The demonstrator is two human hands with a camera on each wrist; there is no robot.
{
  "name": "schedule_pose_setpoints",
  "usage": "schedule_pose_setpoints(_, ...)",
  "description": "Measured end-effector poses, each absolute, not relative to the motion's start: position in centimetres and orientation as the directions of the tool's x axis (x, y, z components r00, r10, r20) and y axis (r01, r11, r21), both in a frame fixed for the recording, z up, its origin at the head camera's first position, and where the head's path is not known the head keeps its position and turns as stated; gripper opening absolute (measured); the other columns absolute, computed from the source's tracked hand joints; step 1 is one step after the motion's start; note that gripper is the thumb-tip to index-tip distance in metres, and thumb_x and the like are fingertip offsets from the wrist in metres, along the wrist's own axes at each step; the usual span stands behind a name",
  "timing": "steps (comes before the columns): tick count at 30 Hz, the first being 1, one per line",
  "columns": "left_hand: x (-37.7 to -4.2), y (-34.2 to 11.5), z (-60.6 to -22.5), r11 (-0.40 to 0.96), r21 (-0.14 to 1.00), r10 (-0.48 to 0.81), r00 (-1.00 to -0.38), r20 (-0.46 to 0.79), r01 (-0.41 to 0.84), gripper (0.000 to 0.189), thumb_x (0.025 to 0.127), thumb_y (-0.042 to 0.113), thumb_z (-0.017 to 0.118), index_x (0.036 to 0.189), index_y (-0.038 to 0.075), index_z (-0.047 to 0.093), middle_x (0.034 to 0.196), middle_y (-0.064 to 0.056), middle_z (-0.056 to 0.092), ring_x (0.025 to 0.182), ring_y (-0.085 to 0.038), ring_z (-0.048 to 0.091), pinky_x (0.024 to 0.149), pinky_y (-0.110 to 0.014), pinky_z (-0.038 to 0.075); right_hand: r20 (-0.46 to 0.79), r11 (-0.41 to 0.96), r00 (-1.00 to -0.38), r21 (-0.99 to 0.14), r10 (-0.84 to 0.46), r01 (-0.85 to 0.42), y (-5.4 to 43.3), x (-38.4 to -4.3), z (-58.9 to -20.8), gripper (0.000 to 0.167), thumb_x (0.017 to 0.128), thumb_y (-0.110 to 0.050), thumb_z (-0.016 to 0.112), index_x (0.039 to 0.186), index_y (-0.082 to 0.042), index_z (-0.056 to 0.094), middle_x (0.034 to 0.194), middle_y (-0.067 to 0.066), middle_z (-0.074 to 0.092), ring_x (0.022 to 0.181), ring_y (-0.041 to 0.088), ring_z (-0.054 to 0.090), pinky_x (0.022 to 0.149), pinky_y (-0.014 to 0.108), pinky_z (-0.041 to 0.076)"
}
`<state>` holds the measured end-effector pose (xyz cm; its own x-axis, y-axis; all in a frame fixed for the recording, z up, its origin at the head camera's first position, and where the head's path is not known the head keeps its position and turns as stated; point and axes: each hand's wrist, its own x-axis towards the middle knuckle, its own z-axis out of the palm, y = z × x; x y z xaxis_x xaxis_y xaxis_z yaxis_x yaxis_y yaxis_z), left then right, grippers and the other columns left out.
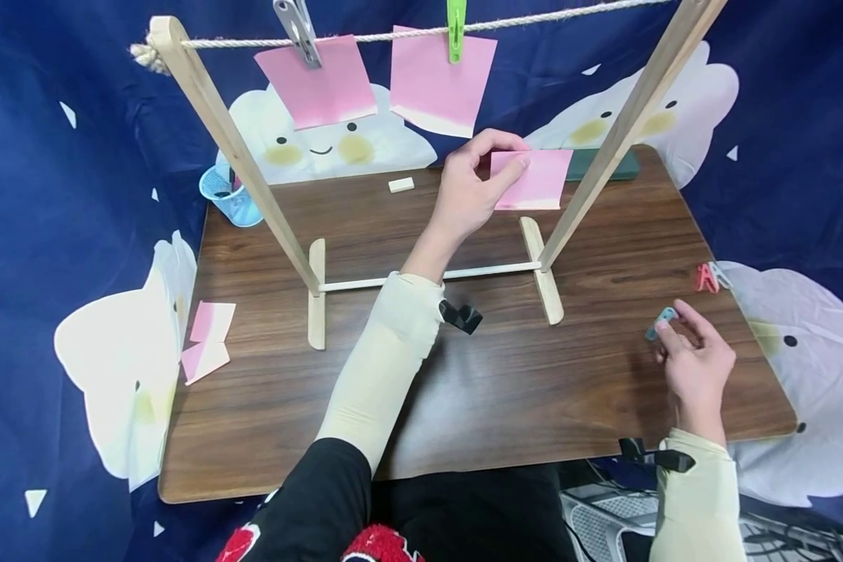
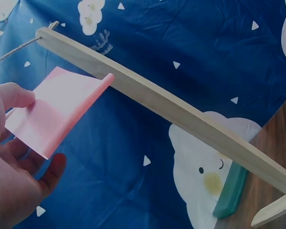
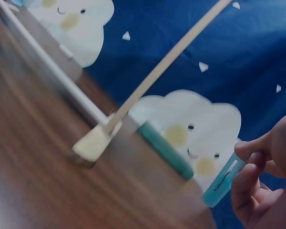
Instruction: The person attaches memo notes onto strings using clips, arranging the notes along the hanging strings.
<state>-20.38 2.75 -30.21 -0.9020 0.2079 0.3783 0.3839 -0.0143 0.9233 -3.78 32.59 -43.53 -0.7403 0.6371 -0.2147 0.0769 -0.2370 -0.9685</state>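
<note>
Between thumb and fingers, my left hand (image 1: 467, 187) pinches a pink sticky note (image 1: 544, 178) by its left side, near the stand's right post. The same sticky note (image 2: 62, 107) fills the near part of the left wrist view, one edge curled. Over the right side of the table, my right hand (image 1: 698, 367) pinches a teal clothespin (image 1: 660, 323). Two more pink notes hang from the rope (image 1: 365, 37): one under a grey clothespin (image 1: 298, 31), the other under a green clothespin (image 1: 455, 31).
A wooden stand with a left post (image 1: 235, 148) and right post (image 1: 628, 125) carries the rope. Pink notes (image 1: 207, 339) lie at the table's left edge, red and white clothespins (image 1: 709, 278) at its right. A blue basket (image 1: 232, 195), white block (image 1: 401, 185) and green box (image 1: 621, 166) stand behind.
</note>
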Motion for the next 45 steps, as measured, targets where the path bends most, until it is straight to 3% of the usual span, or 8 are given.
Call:
schedule_pose_setpoints(5, -20.4, 3.2, -29.9, -0.022, 0.92, 0.211, -0.898, 0.387, 0.391, 0.018, 0.091, 0.005, 0.071, 0.107, -0.003, 0.07, 0.107, -0.015, 0.071, 0.096, -0.009, 0.059, 0.081, -0.017, 0.045, -0.101, -0.174, -0.804, -0.985, 0.585, -0.003, 31.9, -4.5, -41.9, 0.04, 0.088, 0.016, 0.063, 0.121, -0.006, 0.071, 0.09, 0.001, 0.066, 0.046, 0.006, 0.052, 0.041, 0.016, 0.04)
schedule_pose_setpoints(12, -20.5, 3.7, -29.8, -0.053, 0.909, 0.213, -0.885, 0.415, 0.413, 0.015, 0.092, 0.004, 0.07, 0.105, -0.004, 0.069, 0.104, -0.015, 0.07, 0.092, -0.006, 0.058, 0.079, -0.018, 0.046, 0.046, -0.152, -0.853, -0.978, 0.52, -0.145, 31.2, -5.2, -39.8, 0.039, 0.089, 0.018, 0.06, 0.124, 0.003, 0.067, 0.076, 0.001, 0.067, 0.043, 0.007, 0.051, 0.039, 0.016, 0.04)
schedule_pose_setpoints(16, -20.6, 3.9, -29.4, -0.058, 0.916, 0.221, -0.89, 0.399, 0.396, 0.015, 0.092, 0.004, 0.069, 0.105, -0.003, 0.069, 0.106, -0.015, 0.069, 0.092, -0.006, 0.058, 0.079, -0.018, 0.046, 0.138, -0.136, -0.868, -0.964, 0.477, -0.228, 30.7, -5.6, -38.3, 0.038, 0.089, 0.017, 0.061, 0.125, 0.006, 0.065, 0.08, 0.002, 0.069, 0.042, 0.007, 0.051, 0.04, 0.015, 0.039)
schedule_pose_setpoints(23, -20.8, 4.2, -28.9, -0.059, 0.927, 0.2, -0.905, 0.374, 0.37, 0.016, 0.091, 0.003, 0.069, 0.106, -0.004, 0.07, 0.107, -0.016, 0.069, 0.091, -0.008, 0.058, 0.078, -0.018, 0.046, 0.279, -0.183, -0.859, -0.904, 0.43, -0.385, 29.7, -6.7, -35.6, 0.039, 0.088, 0.019, 0.062, 0.126, 0.01, 0.064, 0.08, 0.006, 0.062, 0.042, 0.009, 0.048, 0.041, 0.016, 0.037)
schedule_pose_setpoints(27, -20.9, 4.4, -28.8, -0.071, 0.927, 0.193, -0.906, 0.376, 0.369, 0.017, 0.091, 0.002, 0.07, 0.107, -0.005, 0.069, 0.108, -0.017, 0.068, 0.091, -0.008, 0.057, 0.078, -0.018, 0.045, 0.343, -0.209, -0.846, -0.867, 0.409, -0.453, 28.9, -7.6, -33.6, 0.037, 0.088, 0.022, 0.059, 0.123, 0.013, 0.063, 0.089, 0.01, 0.068, 0.041, 0.01, 0.044, 0.041, 0.016, 0.033)
schedule_pose_setpoints(35, -21.4, 4.8, -28.7, -0.092, 0.916, 0.178, -0.899, 0.401, 0.391, 0.017, 0.092, 0.003, 0.069, 0.106, -0.006, 0.069, 0.11, -0.018, 0.069, 0.097, -0.011, 0.059, 0.082, -0.018, 0.045, 0.376, -0.248, -0.845, -0.839, 0.381, -0.485, 26.9, -9.8, -28.9, 0.032, 0.086, 0.019, 0.064, 0.118, 0.018, 0.064, 0.086, 0.013, 0.064, 0.042, 0.012, 0.038, 0.039, 0.019, 0.025)
schedule_pose_setpoints(45, -22.0, 4.8, -28.0, -0.204, 0.882, 0.12, -0.883, 0.454, 0.425, 0.016, 0.092, -0.003, 0.066, 0.105, -0.012, 0.066, 0.109, -0.024, 0.066, 0.095, -0.005, 0.058, 0.082, -0.018, 0.045, 0.433, -0.311, -0.813, -0.769, 0.389, -0.559, 24.0, -12.0, -22.8, 0.028, 0.085, 0.024, 0.059, 0.112, 0.022, 0.063, 0.087, 0.016, 0.061, 0.039, 0.012, 0.027, 0.04, 0.016, 0.017)
